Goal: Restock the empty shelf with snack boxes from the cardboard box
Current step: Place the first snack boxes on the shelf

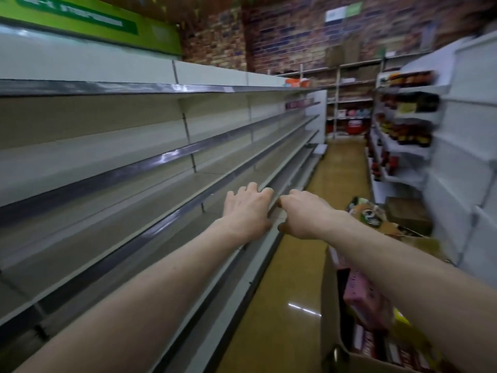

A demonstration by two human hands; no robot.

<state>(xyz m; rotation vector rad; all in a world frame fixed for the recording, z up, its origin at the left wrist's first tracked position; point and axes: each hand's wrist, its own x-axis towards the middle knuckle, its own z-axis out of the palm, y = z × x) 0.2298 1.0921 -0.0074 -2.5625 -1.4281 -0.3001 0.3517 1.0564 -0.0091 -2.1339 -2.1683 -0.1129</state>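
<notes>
Both forearms out toward the bare shelf (134, 211), and by the look of it barely started.
Holds nothing: spreads left hand (247, 208) loosely at the shelf's front edge, curls right hand (301, 214) slackly just beside it. Leaves snack boxes (363, 297) packed in the cardboard box (329, 292) on the floor at right, with seemingly all still to shelve.

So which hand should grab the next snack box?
Probably the right hand: both are empty, but the cardboard box sits under the right arm, far from the left hand.
</notes>
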